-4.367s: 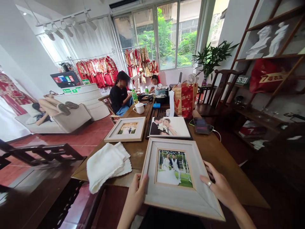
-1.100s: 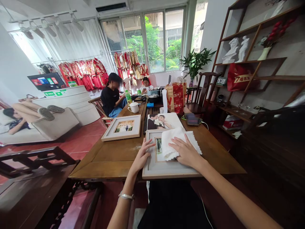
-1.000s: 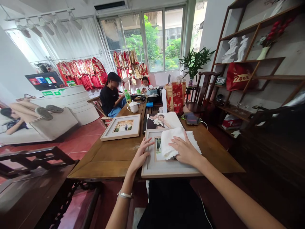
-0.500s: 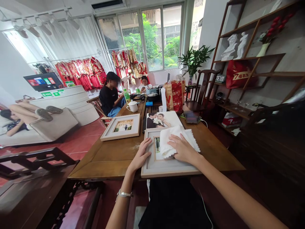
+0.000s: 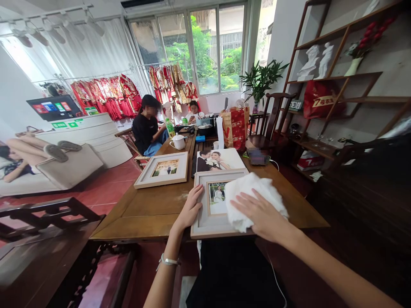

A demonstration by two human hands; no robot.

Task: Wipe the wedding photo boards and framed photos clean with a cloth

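Observation:
A pale wooden picture frame [image 5: 199,226] lies on the table just in front of me, with a photo of a person in a white dress partly showing. Along its left edge my left hand [image 5: 190,209] grips the rim, steadying it. My right hand [image 5: 261,216] presses and holds a bunched white cloth [image 5: 257,188] over the frame's right side, hiding that part. Beyond this frame lies a large couple photo print [image 5: 221,159], partly overlapped by it. A second picture frame [image 5: 139,182] rests to the left, apart from both hands.
The wooden table [image 5: 150,209] also bears a white teapot [image 5: 178,141], a red paper bag [image 5: 236,128] and a phone-like device [image 5: 258,156] on a white cable. A person in black [image 5: 146,126] sits at the far left side. Wooden shelves [image 5: 334,45] stand at the right.
My right hand has slid the white cloth to the right and slightly toward me, uncovering more of the framed photo. My left hand stays on the frame's left edge.

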